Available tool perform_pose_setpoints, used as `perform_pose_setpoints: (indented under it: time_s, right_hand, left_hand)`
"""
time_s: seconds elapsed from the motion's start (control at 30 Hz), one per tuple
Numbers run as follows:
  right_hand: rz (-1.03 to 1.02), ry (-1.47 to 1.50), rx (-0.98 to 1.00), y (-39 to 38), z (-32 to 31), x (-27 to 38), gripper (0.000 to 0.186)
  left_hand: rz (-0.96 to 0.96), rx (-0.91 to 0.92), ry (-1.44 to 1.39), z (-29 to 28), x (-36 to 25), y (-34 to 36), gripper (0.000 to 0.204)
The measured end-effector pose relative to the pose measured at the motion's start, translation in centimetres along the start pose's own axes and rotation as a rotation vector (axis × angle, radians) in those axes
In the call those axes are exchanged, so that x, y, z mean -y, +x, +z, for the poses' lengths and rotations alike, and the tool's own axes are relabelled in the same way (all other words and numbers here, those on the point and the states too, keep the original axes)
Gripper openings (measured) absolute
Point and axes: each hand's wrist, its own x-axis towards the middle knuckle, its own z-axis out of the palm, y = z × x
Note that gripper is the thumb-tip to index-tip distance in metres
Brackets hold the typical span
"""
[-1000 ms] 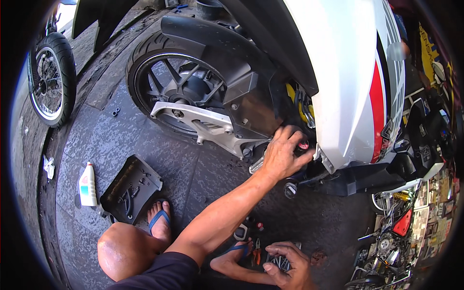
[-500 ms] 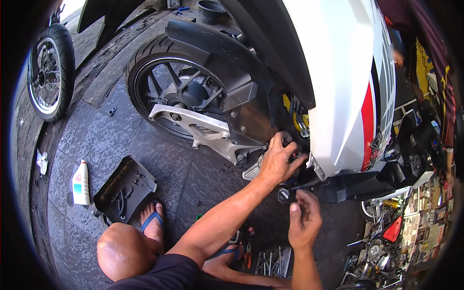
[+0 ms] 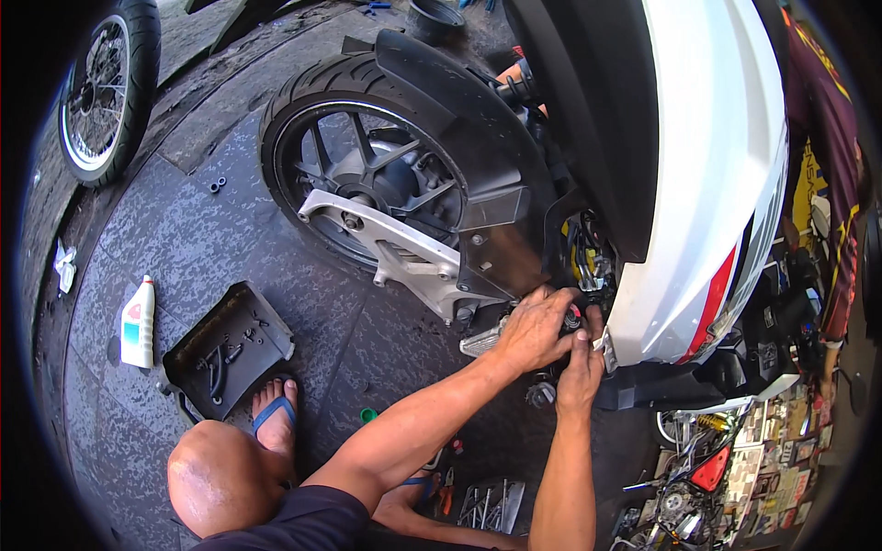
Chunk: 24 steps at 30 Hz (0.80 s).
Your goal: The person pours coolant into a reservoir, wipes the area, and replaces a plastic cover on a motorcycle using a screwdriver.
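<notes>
A scooter with a white side panel [image 3: 684, 211] stands before me. My left hand [image 3: 536, 332] reaches in beside the panel's lower corner, fingers curled around a small dark part with a bit of red [image 3: 574, 317]. Close against it, my right hand [image 3: 581, 375] has its thumb and fingers pinched at the same spot. What exactly the fingertips grip is hidden. Above them, wires and a yellow part [image 3: 579, 257] show in an opening. To the left are the silver bracket [image 3: 395, 253] and the black rear wheel [image 3: 285, 138].
A black tray [image 3: 186, 338] with bolts and a curved black part lies left of my foot, near a white bottle [image 3: 138, 331]. A tool tray [image 3: 516, 505], pliers [image 3: 446, 496] and a green cap [image 3: 368, 415] are close by. A partly stripped motorcycle [image 3: 684, 500] stands lower right.
My right hand has come up from below and joined the left at the small part. The left hand stays at the same place on the scooter. The view has shifted slightly.
</notes>
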Motion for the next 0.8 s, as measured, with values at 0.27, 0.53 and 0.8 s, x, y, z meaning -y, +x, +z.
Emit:
perform_pose_setpoints:
  time_s: [0.27,0.53,0.8]
  right_hand:
    - [0.033,-0.129,-0.011,2.3,0.3,-1.2,0.048]
    - [0.167,-0.445,-0.078,3.2,1.1,2.3,0.048]
    - [-0.027,-0.177,-0.002,2.5,-0.7,-2.0,0.049]
  left_hand:
    - [-0.104,-0.121,-0.244,0.7,1.1,-0.9,0.049]
    - [-0.158,-0.096,-0.169,1.5,2.0,-0.9,0.047]
    - [-0.014,-0.012,-0.102,-0.2,0.8,-1.0,0.048]
